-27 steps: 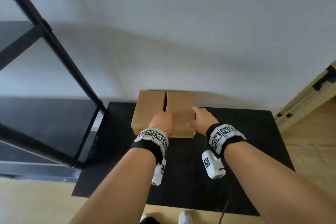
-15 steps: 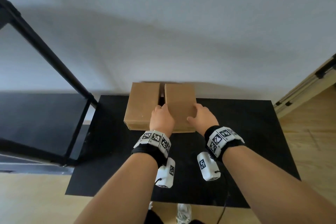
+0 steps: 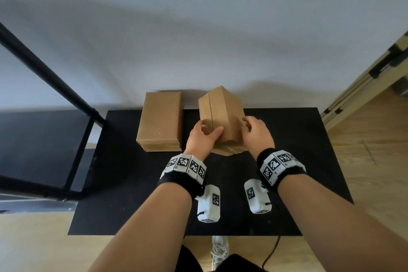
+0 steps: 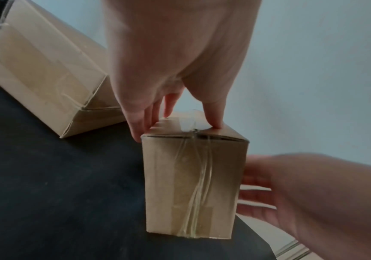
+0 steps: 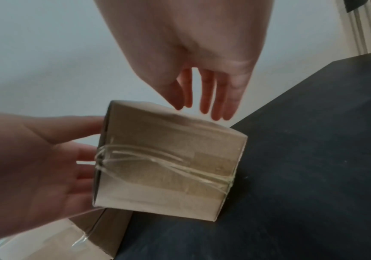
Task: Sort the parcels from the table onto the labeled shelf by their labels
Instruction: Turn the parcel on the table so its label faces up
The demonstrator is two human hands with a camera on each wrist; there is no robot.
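A: Where is your parcel?

B: You have the right-hand parcel (image 3: 223,121) tipped up on one long edge over the black table (image 3: 309,161), its taped end (image 4: 191,186) facing you. A seam runs along the face turned up and to your left. Whether its lower edge touches the table, I cannot tell.

A: And your hands?

B: Your left hand (image 3: 202,137) is on the parcel's left side: thumb curled over the near upper corner, fingers down the left face. In the left wrist view the thumb tip presses on the top edge and the fingertips (image 4: 139,128) lie against the side. Your right hand (image 3: 257,134) is on the right side with fingers nearly straight and slightly spread; in the right wrist view the fingertips (image 5: 215,112) reach past the far edge, and I cannot tell whether they press the cardboard. The parcel sits between the two palms.

A: What else is around you?

B: A second parcel (image 3: 161,121) lies flat on the table just to the left, apart from the one you hold, its far end against the white wall (image 3: 198,28). Further left stands the black shelf (image 3: 39,139), its post slanting up. No label shows on either parcel.
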